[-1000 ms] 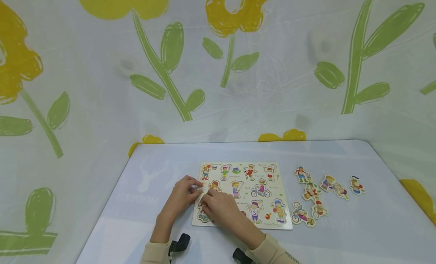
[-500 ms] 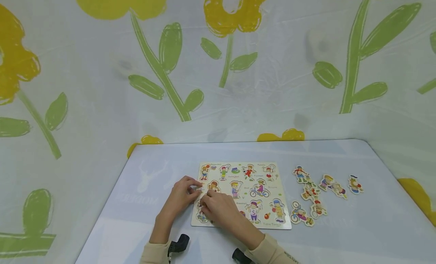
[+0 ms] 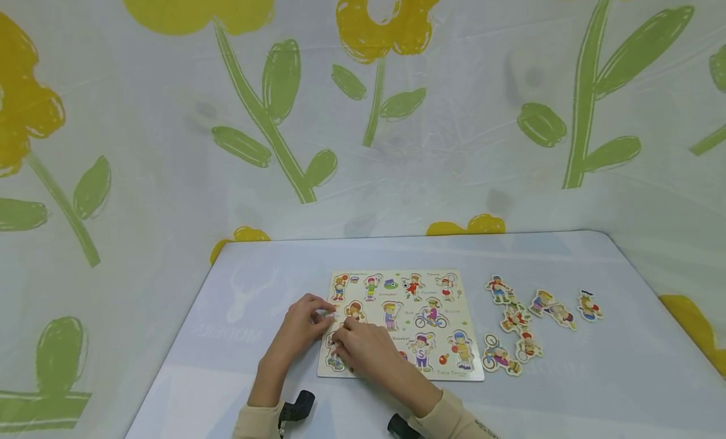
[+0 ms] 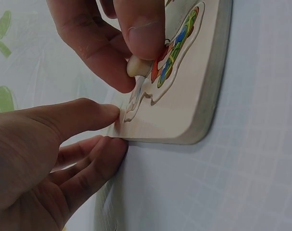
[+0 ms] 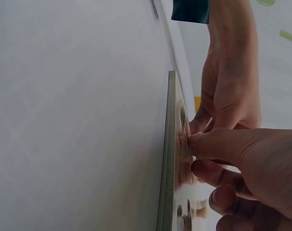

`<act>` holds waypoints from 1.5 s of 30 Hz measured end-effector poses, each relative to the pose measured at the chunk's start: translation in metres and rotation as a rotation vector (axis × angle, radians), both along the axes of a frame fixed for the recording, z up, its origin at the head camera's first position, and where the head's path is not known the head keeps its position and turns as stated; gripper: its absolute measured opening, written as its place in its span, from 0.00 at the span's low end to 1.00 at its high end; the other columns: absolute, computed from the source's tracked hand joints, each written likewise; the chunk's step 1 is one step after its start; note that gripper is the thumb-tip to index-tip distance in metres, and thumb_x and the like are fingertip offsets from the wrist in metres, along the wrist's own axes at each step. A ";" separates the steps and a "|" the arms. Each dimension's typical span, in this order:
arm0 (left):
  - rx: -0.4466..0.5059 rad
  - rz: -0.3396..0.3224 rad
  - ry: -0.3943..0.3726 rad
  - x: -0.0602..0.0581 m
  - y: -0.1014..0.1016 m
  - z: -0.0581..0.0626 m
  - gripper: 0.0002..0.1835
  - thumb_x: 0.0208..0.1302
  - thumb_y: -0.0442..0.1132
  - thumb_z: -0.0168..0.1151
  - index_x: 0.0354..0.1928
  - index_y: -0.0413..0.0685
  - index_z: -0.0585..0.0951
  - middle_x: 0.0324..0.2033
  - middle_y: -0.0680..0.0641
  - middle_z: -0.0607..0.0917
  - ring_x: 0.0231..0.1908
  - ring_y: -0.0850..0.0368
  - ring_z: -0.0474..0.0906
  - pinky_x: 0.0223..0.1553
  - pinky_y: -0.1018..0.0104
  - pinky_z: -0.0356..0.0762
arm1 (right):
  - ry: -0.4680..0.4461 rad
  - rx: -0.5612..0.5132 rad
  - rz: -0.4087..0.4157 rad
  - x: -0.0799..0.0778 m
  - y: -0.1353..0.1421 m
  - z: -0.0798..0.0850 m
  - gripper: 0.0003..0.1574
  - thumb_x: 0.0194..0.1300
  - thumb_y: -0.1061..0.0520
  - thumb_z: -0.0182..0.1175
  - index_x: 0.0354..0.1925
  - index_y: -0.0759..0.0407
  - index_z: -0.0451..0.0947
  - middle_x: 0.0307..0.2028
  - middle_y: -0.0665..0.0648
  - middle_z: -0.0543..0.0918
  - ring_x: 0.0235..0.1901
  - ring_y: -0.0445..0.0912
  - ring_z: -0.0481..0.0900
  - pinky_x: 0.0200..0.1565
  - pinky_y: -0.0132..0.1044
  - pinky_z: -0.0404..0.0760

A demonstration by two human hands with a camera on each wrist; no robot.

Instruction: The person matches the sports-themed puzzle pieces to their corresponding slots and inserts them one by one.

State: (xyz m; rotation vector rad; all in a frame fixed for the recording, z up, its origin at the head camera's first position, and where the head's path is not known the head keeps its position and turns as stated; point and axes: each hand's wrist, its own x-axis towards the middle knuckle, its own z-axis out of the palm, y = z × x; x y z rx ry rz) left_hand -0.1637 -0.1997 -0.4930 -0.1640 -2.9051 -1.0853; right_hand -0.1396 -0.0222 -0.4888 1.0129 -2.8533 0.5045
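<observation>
A wooden peg puzzle board (image 3: 411, 307) printed with children playing sports lies on the table. My left hand (image 3: 300, 319) holds its left edge, with the thumb on the face and the fingers against the side. My right hand (image 3: 365, 347) pinches the pale round knob (image 4: 136, 67) of a puzzle piece (image 4: 174, 53) over the board's left part. In the left wrist view this colourful piece lies within a cut-out outline; whether it is fully seated cannot be told. The right hand hides part of it in the head view.
Several loose puzzle pieces lie right of the board, among them a cyclist piece (image 3: 500, 355) close to its edge and a single piece (image 3: 590, 306) farthest right. The white table (image 3: 227, 363) meets a flower-printed cloth wall (image 3: 465, 143) behind.
The head view has shifted slightly, so the scene slides a little left. Both hands stay at nearly the same places on the board.
</observation>
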 end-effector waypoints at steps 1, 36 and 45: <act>0.001 -0.001 0.002 0.000 0.000 0.000 0.08 0.57 0.34 0.70 0.40 0.49 0.87 0.40 0.49 0.81 0.29 0.64 0.75 0.28 0.74 0.73 | 0.001 0.000 0.000 0.000 0.000 0.000 0.10 0.64 0.48 0.65 0.44 0.43 0.86 0.37 0.45 0.80 0.23 0.35 0.67 0.23 0.26 0.66; 0.003 0.000 0.004 0.000 0.003 0.000 0.08 0.56 0.34 0.70 0.39 0.48 0.87 0.39 0.49 0.80 0.28 0.64 0.73 0.26 0.74 0.73 | -0.115 0.009 -0.003 -0.025 0.046 0.012 0.16 0.62 0.47 0.67 0.48 0.44 0.84 0.39 0.44 0.81 0.30 0.34 0.74 0.32 0.30 0.76; 0.004 0.019 -0.013 0.001 0.003 0.001 0.09 0.57 0.35 0.70 0.40 0.48 0.87 0.40 0.49 0.80 0.29 0.62 0.72 0.25 0.74 0.72 | -0.195 -0.043 -0.113 -0.040 0.066 0.020 0.16 0.61 0.48 0.68 0.47 0.47 0.85 0.37 0.44 0.82 0.33 0.37 0.76 0.37 0.33 0.77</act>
